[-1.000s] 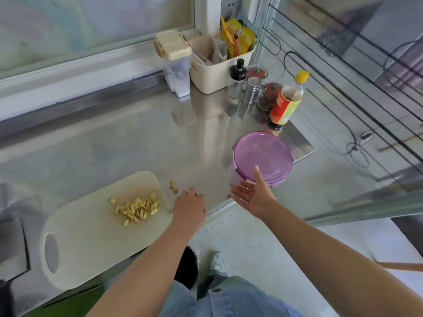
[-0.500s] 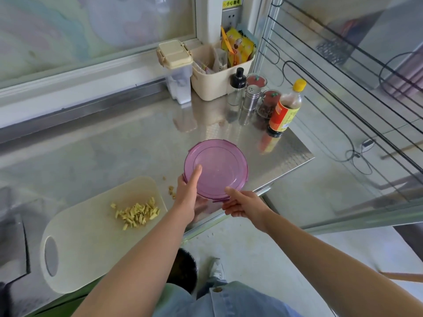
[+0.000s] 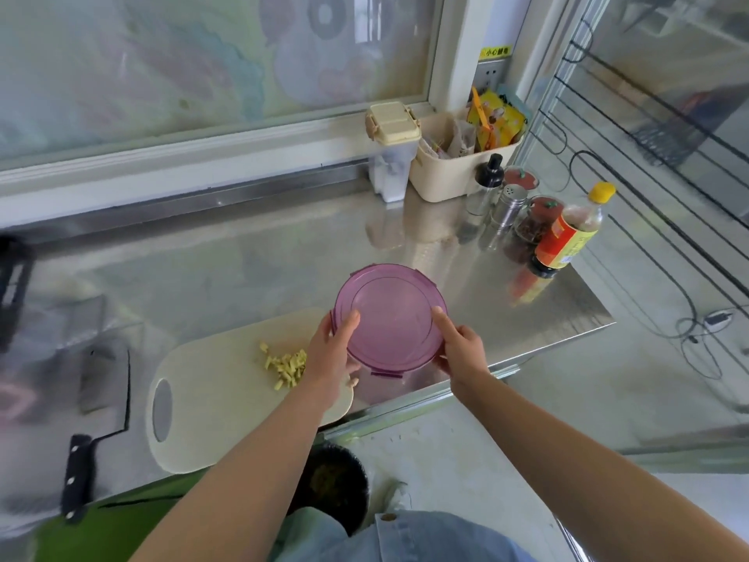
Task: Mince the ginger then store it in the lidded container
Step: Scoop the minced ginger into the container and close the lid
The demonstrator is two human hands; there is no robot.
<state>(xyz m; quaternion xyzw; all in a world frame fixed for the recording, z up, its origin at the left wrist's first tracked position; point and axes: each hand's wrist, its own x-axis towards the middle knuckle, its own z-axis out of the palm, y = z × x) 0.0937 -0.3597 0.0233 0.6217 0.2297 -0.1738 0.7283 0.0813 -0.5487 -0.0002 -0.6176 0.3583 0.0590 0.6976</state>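
Observation:
A round container with a purple lid (image 3: 391, 314) stands near the front edge of the steel counter, just right of the cream cutting board (image 3: 210, 399). My left hand (image 3: 330, 358) grips its left side with the thumb on the lid. My right hand (image 3: 460, 350) holds its right side, thumb on the lid too. A small pile of chopped ginger (image 3: 285, 365) lies on the board, partly behind my left hand. The lid is on the container.
A cleaver with a black handle (image 3: 97, 419) lies left of the board. At the back right stand a beige basket (image 3: 458, 164), a lidded canister (image 3: 391, 156), shakers (image 3: 506, 204) and a sauce bottle (image 3: 567, 233). A dark bin (image 3: 336, 484) sits below the counter edge.
The container moved left from the counter's right part to beside the board. My left hand left the counter and took its left side; my right hand now grips its right side.

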